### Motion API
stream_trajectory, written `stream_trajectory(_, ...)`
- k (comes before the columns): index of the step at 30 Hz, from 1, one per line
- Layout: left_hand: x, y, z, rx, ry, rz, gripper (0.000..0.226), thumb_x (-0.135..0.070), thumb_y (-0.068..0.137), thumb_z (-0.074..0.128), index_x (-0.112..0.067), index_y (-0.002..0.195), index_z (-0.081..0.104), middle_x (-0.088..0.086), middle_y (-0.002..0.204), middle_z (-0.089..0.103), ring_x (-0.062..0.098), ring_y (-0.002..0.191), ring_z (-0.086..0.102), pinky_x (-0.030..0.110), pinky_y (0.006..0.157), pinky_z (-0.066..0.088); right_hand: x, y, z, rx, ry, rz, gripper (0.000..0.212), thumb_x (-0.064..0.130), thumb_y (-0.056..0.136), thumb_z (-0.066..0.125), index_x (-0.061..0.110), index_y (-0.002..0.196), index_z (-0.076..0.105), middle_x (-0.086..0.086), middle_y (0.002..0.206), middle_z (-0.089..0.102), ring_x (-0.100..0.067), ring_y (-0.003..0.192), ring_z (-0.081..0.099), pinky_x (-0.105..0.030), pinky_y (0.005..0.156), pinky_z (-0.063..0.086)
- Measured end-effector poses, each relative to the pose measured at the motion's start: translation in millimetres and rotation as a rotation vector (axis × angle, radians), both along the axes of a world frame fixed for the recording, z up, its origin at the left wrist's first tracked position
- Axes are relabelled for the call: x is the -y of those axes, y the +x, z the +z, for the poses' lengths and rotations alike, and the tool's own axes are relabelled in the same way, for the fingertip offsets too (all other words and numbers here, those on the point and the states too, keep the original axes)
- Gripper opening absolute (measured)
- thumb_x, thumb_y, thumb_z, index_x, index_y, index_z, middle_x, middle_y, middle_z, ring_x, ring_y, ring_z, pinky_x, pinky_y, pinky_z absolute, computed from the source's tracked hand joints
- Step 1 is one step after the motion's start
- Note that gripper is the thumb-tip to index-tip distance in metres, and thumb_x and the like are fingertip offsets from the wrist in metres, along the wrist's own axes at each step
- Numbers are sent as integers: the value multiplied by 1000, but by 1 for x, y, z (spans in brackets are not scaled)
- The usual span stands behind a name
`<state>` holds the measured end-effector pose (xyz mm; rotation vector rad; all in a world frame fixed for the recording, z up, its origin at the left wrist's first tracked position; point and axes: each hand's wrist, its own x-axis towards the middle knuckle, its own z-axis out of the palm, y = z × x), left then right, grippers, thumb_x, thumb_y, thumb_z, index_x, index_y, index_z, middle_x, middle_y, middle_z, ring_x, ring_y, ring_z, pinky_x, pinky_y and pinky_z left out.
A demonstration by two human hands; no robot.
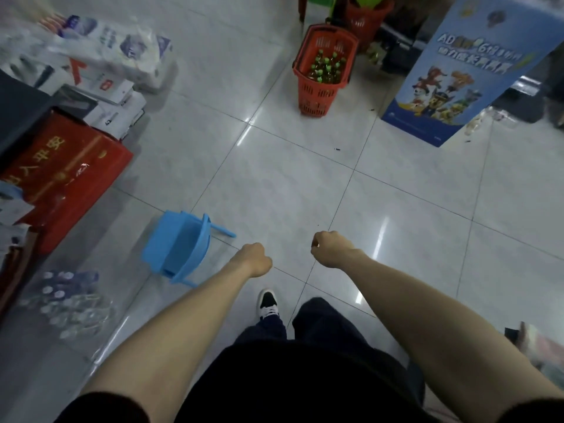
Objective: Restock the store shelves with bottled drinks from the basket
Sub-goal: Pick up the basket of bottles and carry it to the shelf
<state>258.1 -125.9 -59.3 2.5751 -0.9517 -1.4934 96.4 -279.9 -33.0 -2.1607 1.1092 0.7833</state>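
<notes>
Left hand (254, 259) and right hand (328, 248) both fisted, palms hidden. Basket (317, 94) well ahead of right hand; bottles (326, 68) inside blurred.

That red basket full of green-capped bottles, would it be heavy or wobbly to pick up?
Probably heavy: the red basket looks filled with green-capped bottles. It is tall and narrows toward its base, so a sideways shove might tip it. The bottles seem loose inside and could shift.

We hold our left hand (255, 258) and right hand (330, 248) out as empty fists above the tiled floor (305, 184); well ahead, a red basket (320, 96) holds green-capped bottles (326, 67).
</notes>
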Motion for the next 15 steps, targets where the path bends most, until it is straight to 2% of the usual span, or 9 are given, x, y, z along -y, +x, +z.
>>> stream_trajectory(5,59,65,-11,-39,37,59,44,-22,94,47,7,124,60,23,123,65,36,105,67,31,63,42,63,62,-8,-23,-2,3,33,24,98,46,16,126,60,-8,127,59,-30,107,61,-35,82,50)
stream_trajectory(8,108,99,-17,-32,71,69,45,-21,93,46,7,126,61,24,126,65,38,110,66,36,79,53,105,107,-19,-60,24,51,35,24,98,46,14,130,58,-11,131,59,-33,113,61,-39,88,52)
stream_trajectory(10,147,123,-20,-26,78,75,44,-22,93,47,5,125,62,23,126,65,39,111,66,39,89,54,137,142,-30,-47,43,77,35,25,97,46,15,127,59,-10,130,59,-33,113,61,-40,89,51)
stream_trajectory(15,245,187,-6,3,27,181,37,-23,91,49,0,114,68,20,116,69,37,103,68,35,81,53,213,228,-33,-23,50,166,33,24,95,44,15,122,61,-9,123,62,-32,105,62,-35,80,47)
